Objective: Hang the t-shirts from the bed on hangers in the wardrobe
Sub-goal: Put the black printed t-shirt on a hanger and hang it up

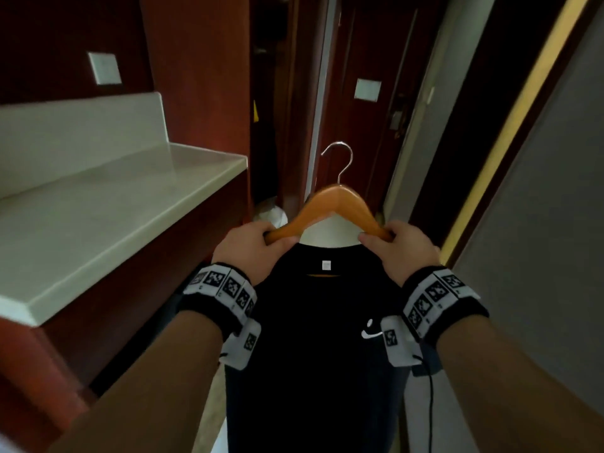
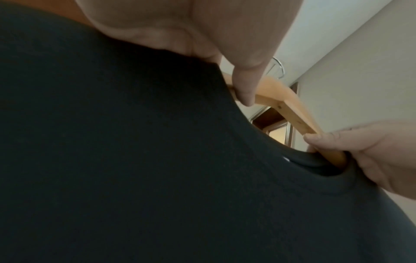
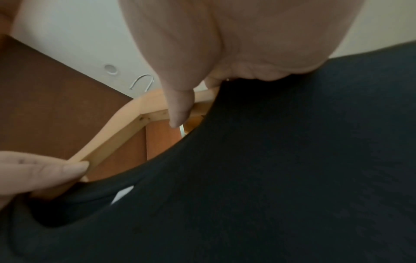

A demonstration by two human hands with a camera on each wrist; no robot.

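Note:
A black t-shirt with a small white chest logo hangs from a wooden hanger with a metal hook. My left hand grips the hanger's left arm together with the shirt's shoulder. My right hand grips the right arm the same way. The hanger's middle and hook stick out above the collar. In the left wrist view my thumb presses the hanger at the black t-shirt collar. In the right wrist view the hanger enters the black t-shirt neck opening.
A white countertop on a dark red cabinet runs along the left. Ahead is a narrow dark opening between red-brown panels and a door edge. A grey wall stands at the right. A pale object lies low behind the hanger.

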